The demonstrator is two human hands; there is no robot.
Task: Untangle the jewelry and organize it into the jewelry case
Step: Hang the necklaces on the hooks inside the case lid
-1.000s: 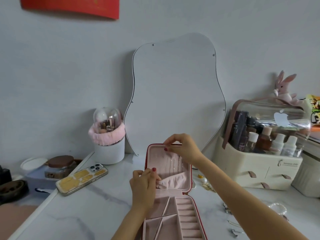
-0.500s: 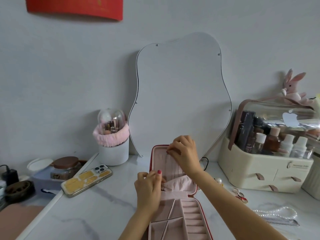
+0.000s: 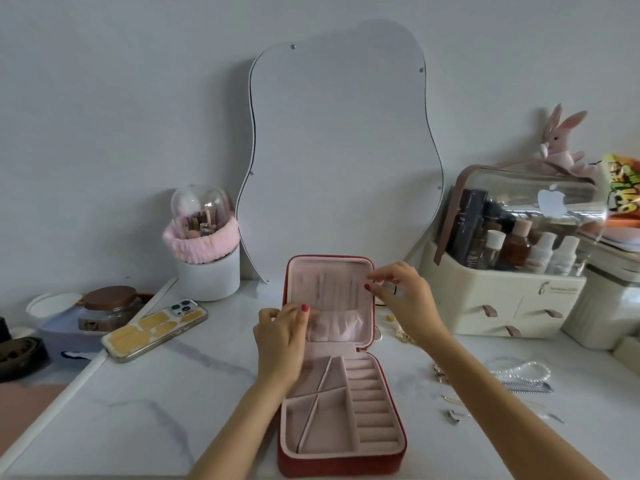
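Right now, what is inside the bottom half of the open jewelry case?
The jewelry case shows pink divided compartments and ring rolls holding no jewelry. The left hand covers its upper left corner, so that part cannot be seen.

Soft, even daylight, faint shadows, slight overall blur, wide-angle bending at the edges, glare on the clear lid (image 3: 540,199).

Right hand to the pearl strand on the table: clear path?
Probably yes. The right hand is up at the case lid, and the pearl strand lies uncovered on the table beside that forearm.
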